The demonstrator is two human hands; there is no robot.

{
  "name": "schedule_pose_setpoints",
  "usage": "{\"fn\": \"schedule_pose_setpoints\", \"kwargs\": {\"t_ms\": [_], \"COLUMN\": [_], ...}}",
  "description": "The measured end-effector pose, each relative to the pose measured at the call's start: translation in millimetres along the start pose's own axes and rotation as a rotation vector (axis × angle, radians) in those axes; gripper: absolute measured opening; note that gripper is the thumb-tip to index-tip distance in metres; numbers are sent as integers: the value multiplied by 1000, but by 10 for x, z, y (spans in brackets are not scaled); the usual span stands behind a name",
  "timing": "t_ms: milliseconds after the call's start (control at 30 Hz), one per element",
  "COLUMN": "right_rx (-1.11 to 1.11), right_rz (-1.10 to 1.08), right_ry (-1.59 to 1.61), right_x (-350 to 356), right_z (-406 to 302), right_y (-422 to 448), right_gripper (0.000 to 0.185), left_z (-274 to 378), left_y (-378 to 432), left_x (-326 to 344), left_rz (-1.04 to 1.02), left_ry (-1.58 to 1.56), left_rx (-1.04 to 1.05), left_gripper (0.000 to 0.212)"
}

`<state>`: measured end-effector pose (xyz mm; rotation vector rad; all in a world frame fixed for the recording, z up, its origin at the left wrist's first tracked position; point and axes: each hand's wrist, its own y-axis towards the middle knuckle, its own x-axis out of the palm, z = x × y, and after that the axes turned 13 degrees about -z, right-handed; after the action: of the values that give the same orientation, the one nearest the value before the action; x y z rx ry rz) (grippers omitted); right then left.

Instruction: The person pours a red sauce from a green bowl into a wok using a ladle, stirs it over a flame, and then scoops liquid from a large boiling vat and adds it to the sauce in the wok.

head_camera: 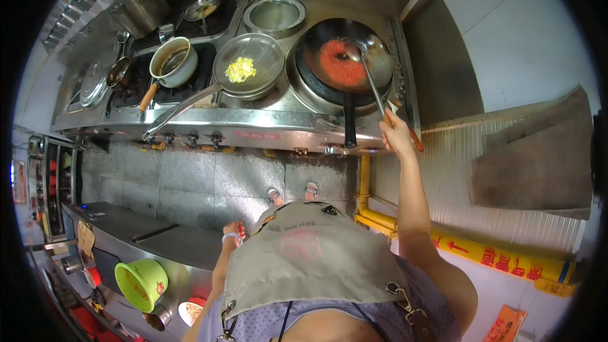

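My right hand (397, 131) grips a long-handled metal ladle (375, 85) near the wooden end of its handle. The ladle's bowl rests in a red sauce (338, 73) spread over the bottom of a black wok (311, 40). That wok sits on the right burner, its black handle toward me. My left hand (233, 231), with a band at the wrist, hangs beside my apron (304, 266); its fingers are curled and nothing shows in them. Left of the wok, a round strainer (266, 52) holds yellow-and-white cooked egg (241, 70) over a vessel mostly hidden beneath it.
A white saucepan (189, 69) with a wooden handle stands left of the strainer. Behind are a metal pot (274, 2) and a tall stockpot (142, 9). Yellow pipe (498, 259) runs on my right. A steel counter (190, 244) behind me bears a green bucket (159, 278).
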<state>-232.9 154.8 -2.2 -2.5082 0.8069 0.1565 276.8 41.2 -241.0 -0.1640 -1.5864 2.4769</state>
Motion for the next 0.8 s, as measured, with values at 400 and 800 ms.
{"fn": "schedule_pose_setpoints", "kwargs": {"t_ms": [400,800], "right_rx": [42,79], "right_rz": [-40,-86], "right_ry": [20,66], "right_x": [-49,-9], "right_z": [-38,-85], "right_y": [-115,-424], "right_gripper": [50,50], "left_z": [89,-126], "left_y": [109,24], "left_x": [24,-114], "left_rz": [11,9], "left_ry": [-39,-15], "left_rx": [-3,34], "left_gripper": [9,12]}}
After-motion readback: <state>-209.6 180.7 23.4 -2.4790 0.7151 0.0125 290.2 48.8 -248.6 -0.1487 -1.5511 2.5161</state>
